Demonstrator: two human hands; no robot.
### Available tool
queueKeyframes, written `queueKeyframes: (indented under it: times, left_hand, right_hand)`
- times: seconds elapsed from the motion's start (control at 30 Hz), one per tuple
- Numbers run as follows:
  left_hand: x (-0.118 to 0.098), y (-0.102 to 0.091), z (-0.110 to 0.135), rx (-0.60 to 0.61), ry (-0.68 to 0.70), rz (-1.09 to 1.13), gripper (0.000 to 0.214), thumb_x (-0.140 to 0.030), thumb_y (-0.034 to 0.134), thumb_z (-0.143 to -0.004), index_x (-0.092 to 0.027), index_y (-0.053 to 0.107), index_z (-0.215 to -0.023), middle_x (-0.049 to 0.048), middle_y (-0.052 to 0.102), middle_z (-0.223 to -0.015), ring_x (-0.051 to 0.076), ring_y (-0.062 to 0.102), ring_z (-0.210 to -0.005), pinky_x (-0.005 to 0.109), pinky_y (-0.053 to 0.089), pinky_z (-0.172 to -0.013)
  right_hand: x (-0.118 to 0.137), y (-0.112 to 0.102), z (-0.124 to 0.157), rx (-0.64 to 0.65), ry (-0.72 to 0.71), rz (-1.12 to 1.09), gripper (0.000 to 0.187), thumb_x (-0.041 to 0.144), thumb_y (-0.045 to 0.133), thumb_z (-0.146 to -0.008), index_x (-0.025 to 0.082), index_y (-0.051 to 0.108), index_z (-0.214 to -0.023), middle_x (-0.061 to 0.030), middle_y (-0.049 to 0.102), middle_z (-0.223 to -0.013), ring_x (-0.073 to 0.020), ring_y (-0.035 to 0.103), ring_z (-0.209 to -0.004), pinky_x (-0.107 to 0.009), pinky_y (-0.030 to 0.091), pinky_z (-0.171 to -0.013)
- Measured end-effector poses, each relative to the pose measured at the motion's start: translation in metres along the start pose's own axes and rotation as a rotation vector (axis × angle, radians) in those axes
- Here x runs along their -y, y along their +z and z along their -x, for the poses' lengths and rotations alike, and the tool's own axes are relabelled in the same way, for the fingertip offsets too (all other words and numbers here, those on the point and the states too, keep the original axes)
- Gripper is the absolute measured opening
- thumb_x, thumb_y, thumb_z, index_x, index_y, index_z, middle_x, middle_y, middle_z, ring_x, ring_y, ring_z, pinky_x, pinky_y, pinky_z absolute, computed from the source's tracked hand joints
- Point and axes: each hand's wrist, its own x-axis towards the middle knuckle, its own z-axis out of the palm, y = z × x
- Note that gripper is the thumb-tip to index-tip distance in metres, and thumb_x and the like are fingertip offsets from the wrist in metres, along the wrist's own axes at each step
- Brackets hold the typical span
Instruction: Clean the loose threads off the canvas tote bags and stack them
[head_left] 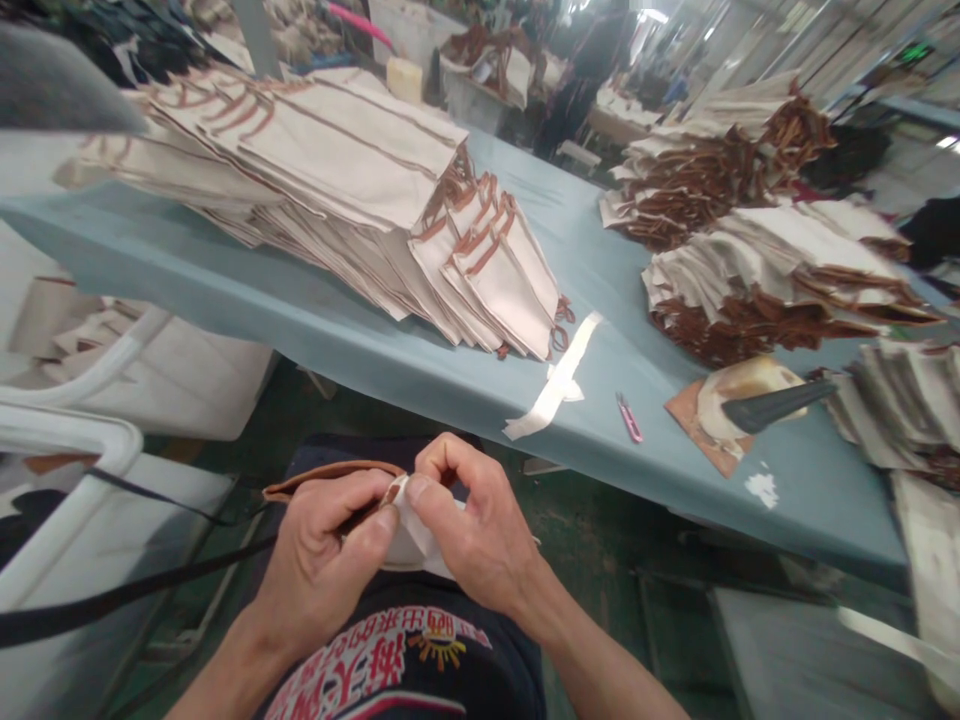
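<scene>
My left hand (330,555) and my right hand (469,525) meet over my lap, below the table's near edge. Both are closed in a pinch on a small white fabric piece (411,545) with a brown leather strap (330,475) looping out to the left. The fingertips press together at the strap's end, and most of the fabric is hidden under my hands.
A blue-covered table (322,320) holds a big pile of cream bags with brown handles (360,190). More piles (757,270) lie at the right. A white strip (559,385), a pink cutter (628,416) and a black tool on a scrap (776,405) lie near the edge. White bins (90,500) stand left.
</scene>
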Motion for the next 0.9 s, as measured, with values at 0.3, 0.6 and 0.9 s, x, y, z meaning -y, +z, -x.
queueKeyframes:
  times: [0.3, 0.6, 0.9]
  left_hand:
    - [0.01, 0.001, 0.013, -0.01, -0.043, 0.059, 0.029, -0.028, 0.059, -0.102, -0.022, 0.069, -0.075, -0.0043, 0.063, -0.067, 0.014, 0.061, -0.058, 0.024, 0.048, -0.06]
    - [-0.006, 0.018, 0.003, -0.141, -0.088, -0.173, 0.032, -0.022, 0.054, -0.094, -0.022, 0.06, -0.062, -0.0067, 0.056, -0.055, 0.011, 0.056, -0.048, 0.024, 0.042, -0.052]
    - [0.008, 0.011, 0.003, -0.174, -0.183, -0.105, 0.03, -0.025, 0.052, -0.087, -0.023, 0.055, -0.058, -0.004, 0.053, -0.055, 0.014, 0.051, -0.049, 0.025, 0.038, -0.048]
  right_hand:
    - [-0.007, 0.005, 0.001, 0.067, 0.144, -0.139, 0.023, 0.041, 0.063, -0.084, 0.025, 0.053, -0.072, 0.0034, 0.059, -0.071, -0.0159, 0.052, -0.07, -0.031, 0.041, -0.068]
    - [-0.031, 0.027, -0.001, -0.011, 0.209, -0.269, 0.021, 0.043, 0.056, -0.087, 0.026, 0.051, -0.076, 0.0042, 0.052, -0.073, -0.0169, 0.049, -0.072, -0.031, 0.04, -0.065]
    - [-0.03, 0.052, 0.001, -0.052, 0.268, -0.354, 0.007, 0.028, 0.05, -0.095, 0.026, 0.055, -0.099, 0.0023, 0.061, -0.09, -0.0198, 0.058, -0.089, -0.032, 0.044, -0.075]
